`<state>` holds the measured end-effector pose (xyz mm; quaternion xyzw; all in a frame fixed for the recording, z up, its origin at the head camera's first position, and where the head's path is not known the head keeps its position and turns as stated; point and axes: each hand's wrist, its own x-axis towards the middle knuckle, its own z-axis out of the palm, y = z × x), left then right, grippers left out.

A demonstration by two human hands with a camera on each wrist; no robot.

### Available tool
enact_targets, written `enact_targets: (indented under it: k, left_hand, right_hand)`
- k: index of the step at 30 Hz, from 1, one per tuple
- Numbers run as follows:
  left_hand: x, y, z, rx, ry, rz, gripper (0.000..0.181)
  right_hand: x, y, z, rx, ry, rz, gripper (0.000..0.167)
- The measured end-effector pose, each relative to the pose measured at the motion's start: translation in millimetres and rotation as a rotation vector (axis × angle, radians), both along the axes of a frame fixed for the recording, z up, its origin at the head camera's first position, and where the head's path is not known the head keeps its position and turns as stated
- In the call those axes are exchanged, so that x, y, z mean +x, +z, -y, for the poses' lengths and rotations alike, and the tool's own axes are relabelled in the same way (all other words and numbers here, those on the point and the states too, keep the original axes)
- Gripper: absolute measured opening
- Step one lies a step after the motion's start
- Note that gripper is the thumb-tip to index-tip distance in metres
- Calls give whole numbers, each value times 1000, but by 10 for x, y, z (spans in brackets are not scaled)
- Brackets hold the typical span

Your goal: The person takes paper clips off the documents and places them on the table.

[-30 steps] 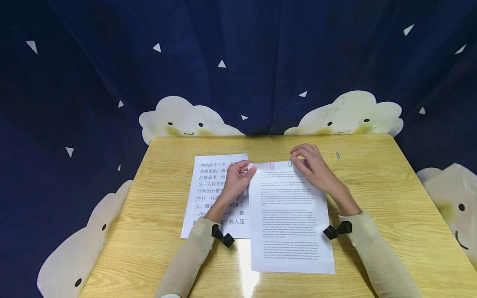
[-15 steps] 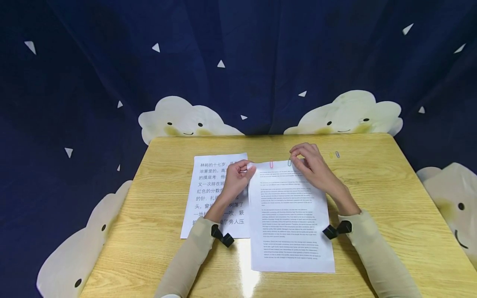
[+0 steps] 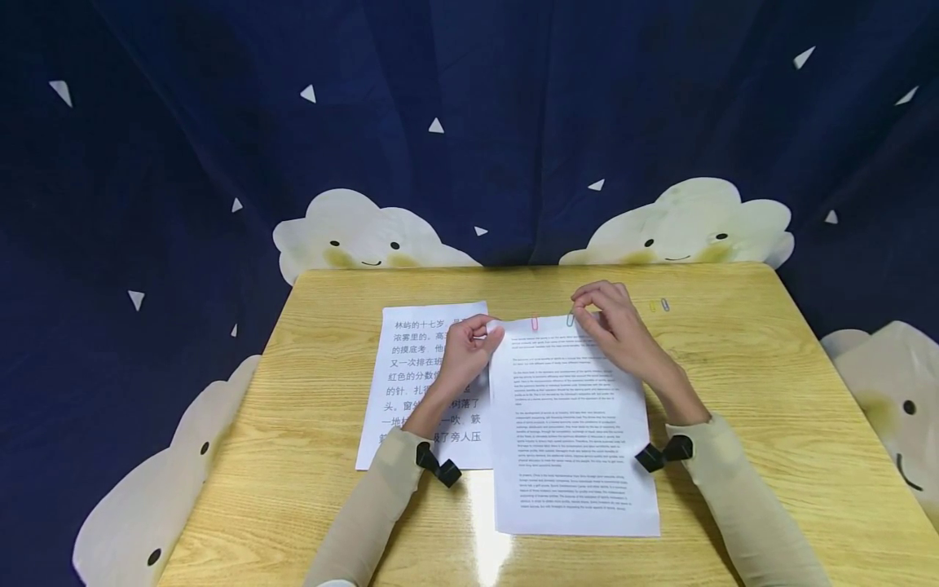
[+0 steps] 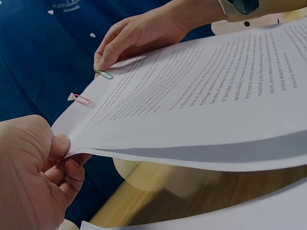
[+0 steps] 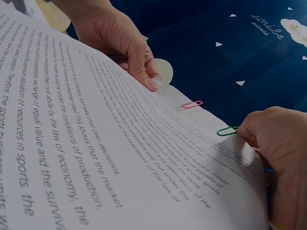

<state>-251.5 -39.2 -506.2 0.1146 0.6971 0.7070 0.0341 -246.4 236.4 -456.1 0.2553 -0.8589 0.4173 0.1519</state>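
In the head view, printed paper (image 3: 565, 424) with small English text is raised at its far edge; whether it is one sheet or more I cannot tell. My left hand (image 3: 462, 355) pinches its far left corner between thumb and fingers. At the far edge, toward the right corner, my right hand (image 3: 616, 330) pinches a green paper clip (image 5: 225, 131), which sits over the paper's edge. A pink paper clip (image 4: 81, 99) is fixed on the same edge between the two hands. The right hand's fingertips partly hide the green clip's outer end.
Another sheet (image 3: 418, 342) with large Chinese characters lies on the wooden table (image 3: 748, 391), partly under my left hand and forearm. A yellow paper clip (image 3: 653, 306) and a blue paper clip (image 3: 665, 305) lie beyond my right hand. A dark blue curtain (image 3: 513, 122) hangs behind the table.
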Motion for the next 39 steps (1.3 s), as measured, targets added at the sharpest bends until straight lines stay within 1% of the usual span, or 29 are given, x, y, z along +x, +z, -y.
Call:
enact_targets:
  k: [11, 21, 27, 34, 39]
  left_hand:
    - [-1, 2, -14, 5, -16, -5, 15]
    - [-1, 14, -20, 15, -8, 0, 20]
    - [3, 13, -24, 31, -10, 3, 18]
    - [-14, -19, -19, -2, -6, -21, 18]
    - [-11, -43, 7, -9, -10, -31, 18]
  right_hand:
    - [3, -7, -11, -5, -11, 4, 7]
    - [3, -12, -7, -21, -17, -2, 6]
    - [6, -11, -10, -31, -23, -5, 6]
    - [0, 29, -62, -84, -45, -24, 6]
    - [-17, 49, -96, -83, -53, -37, 6]
